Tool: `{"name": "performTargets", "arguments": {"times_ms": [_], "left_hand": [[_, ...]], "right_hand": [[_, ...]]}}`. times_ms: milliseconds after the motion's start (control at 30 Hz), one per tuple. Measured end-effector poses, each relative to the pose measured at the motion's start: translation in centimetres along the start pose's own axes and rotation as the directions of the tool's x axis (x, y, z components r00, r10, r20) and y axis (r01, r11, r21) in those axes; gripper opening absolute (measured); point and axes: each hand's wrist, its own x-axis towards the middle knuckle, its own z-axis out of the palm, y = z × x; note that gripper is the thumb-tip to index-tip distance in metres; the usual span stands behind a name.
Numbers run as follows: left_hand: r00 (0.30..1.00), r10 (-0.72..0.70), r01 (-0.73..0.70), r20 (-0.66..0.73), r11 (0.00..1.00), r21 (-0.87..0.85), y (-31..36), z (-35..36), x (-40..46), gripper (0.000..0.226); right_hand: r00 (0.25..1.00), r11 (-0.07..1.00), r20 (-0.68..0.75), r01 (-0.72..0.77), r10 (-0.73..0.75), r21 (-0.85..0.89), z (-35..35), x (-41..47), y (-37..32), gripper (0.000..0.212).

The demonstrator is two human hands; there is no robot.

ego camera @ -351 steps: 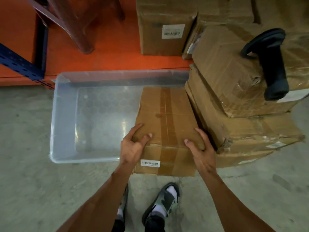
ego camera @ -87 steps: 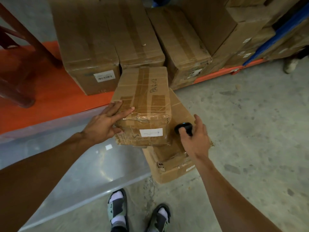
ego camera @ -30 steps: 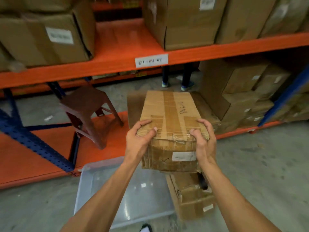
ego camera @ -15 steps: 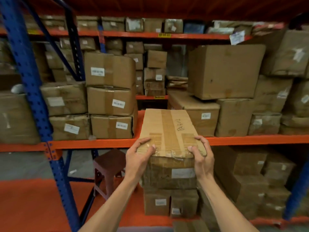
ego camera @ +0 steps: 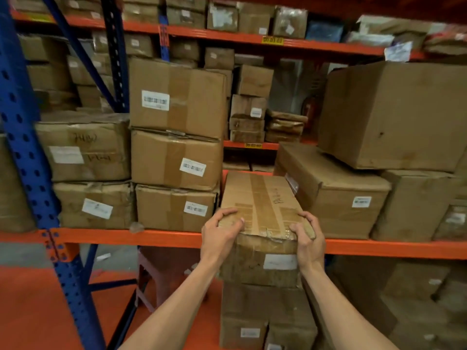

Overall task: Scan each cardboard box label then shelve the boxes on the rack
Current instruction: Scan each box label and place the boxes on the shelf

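The taped cardboard box (ego camera: 260, 205) is held at the orange shelf beam (ego camera: 151, 237), its far end pointing into the narrow gap between a three-box stack (ego camera: 177, 160) on the left and a long labelled box (ego camera: 331, 190) on the right. Both neighbours stand just beside its sides. The left hand (ego camera: 218, 234) and right hand (ego camera: 307, 239) clamp its near top corners, fingers curled over the upper face; its white label (ego camera: 280, 261) faces the person.

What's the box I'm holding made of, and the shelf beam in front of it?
The held box looks like plain brown corrugated cardboard, matte and creased, sealed with glossy brown tape. The shelf beam seems to be steel painted orange: smooth, straight-edged and bolted to a perforated blue upright.
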Motion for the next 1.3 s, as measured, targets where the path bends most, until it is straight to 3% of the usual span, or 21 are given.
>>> {"name": "performTargets", "arguments": {"times_ms": [167, 433, 533, 600, 667, 733, 800, 833, 900, 1133, 1300], "left_hand": [[0.999, 0.014, -0.016, 0.034, 0.999, 0.041, -2.2, 1.2, 5.4, 0.026], [0.997, 0.044, -0.037, -0.065, 0.993, 0.11, -3.8, 4.0, 9.8, 0.023], [0.995, 0.031, -0.014, -0.1, 0.987, 0.16, -3.5, 4.5, 11.2, 0.028], [0.993, 0.064, -0.029, -0.101, 0.949, 0.314, -3.3, 4.9, 11.7, 0.033], [0.976, 0.211, -0.147, -0.043, 0.8, 0.582, -3.3, 5.4, 11.4, 0.034], [0.899, 0.424, -0.357, 0.106, 0.572, 0.738, -3.8, 5.7, 10.6, 0.041], [0.837, 0.475, -0.473, 0.271, 0.381, 0.794, -4.9, 5.3, 9.7, 0.05], [0.833, 0.453, -0.483, 0.319, 0.312, 0.818, -5.5, 4.8, 9.4, 0.054], [0.828, 0.415, -0.489, 0.377, 0.205, 0.848, -6.0, 3.9, 9.5, 0.062], [0.797, 0.295, -0.517, 0.527, -0.119, 0.848, -4.7, 2.9, 12.2, 0.072], [0.78, 0.232, -0.56, 0.581, -0.157, 0.814, -4.7, 2.5, 14.1, 0.074]], "right_hand": [[1.0, 1.0, -0.003, -0.001, 0.001, -0.03, 2.4, 5.1, 2.1, 0.036], [0.997, 0.998, -0.062, 0.039, -0.042, -0.051, 4.3, 10.9, 4.5, 0.034], [1.0, 0.993, -0.002, 0.013, -0.014, -0.121, 4.5, 12.6, 4.6, 0.037], [0.996, 0.97, 0.074, -0.03, 0.05, -0.243, 4.0, 13.5, 4.4, 0.045], [0.993, 0.914, 0.106, -0.004, 0.051, -0.406, 3.3, 13.8, 4.2, 0.062], [0.972, 0.813, 0.14, 0.236, -0.191, -0.533, 2.6, 12.8, 4.6, 0.067], [0.805, 0.572, 0.312, 0.583, -0.505, -0.577, 2.4, 11.2, 6.0, 0.062], [0.729, 0.459, 0.409, 0.671, -0.548, -0.582, 2.5, 10.4, 6.9, 0.064], [0.7, 0.369, 0.494, 0.702, -0.516, -0.609, 3.0, 9.7, 8.8, 0.072], [0.676, 0.285, 0.595, 0.73, -0.436, -0.621, 4.7, 12.9, 9.5, 0.078], [0.714, 0.282, 0.627, 0.7, -0.313, -0.656, 5.7, 13.9, 9.2, 0.083]]}}
